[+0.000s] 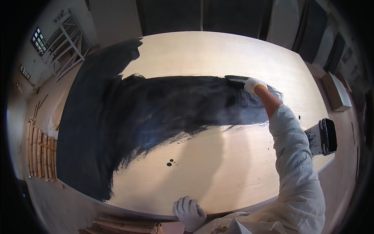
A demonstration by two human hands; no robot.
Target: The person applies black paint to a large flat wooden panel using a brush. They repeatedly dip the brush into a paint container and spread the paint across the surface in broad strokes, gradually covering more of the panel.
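Observation:
A large pale wooden panel [194, 163] lies in front of me, its left side and a broad middle band coated in wet-looking black paint [156, 105]. My right hand [255, 84], in a white glove with a yellow cuff, reaches to the band's far right end. It is closed round a wide flat paint spreader [235, 79] smeared black; whether its edge is a blade or bristles is hidden. Streaks thin out beneath that hand. My left hand [189, 213], also gloved, rests on the panel's near edge with fingers extended, holding nothing.
A paint bucket [323, 136] with a black inside stands at the panel's right edge. Black drops [170, 162] dot the bare wood. Bundled poles [41, 150] are on the floor at left, a metal frame [70, 43] behind them, and a box [336, 91] at right.

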